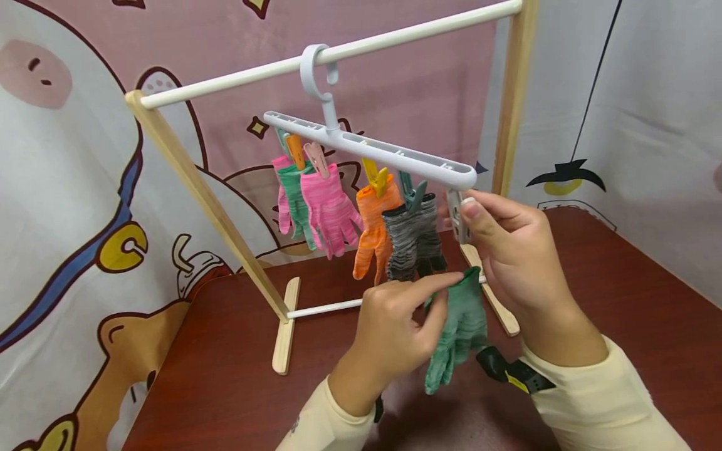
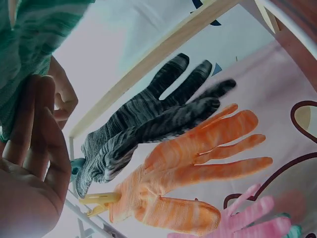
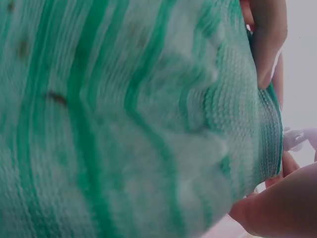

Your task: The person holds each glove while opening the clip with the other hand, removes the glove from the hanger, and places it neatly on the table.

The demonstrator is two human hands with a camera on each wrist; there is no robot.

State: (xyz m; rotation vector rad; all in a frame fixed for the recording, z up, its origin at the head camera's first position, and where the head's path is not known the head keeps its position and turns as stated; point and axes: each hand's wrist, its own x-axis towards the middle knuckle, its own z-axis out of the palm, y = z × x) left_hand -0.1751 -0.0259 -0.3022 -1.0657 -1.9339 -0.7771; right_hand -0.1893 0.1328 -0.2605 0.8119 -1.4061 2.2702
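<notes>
A green knit glove hangs fingers-down from my left hand, which pinches its cuff below the hanger's near end. My right hand pinches a grey clothespin hanging from that end of the white hanger. The glove's cuff is a little under the clothespin. In the right wrist view the striped green glove fills most of the picture. Beside my left hand in the left wrist view hang a black-grey glove and an orange glove.
The hanger hooks over the white rod of a wooden stand on a brown table. A pink glove and more gloves hang by clothespins further along. A printed cloth covers the wall behind.
</notes>
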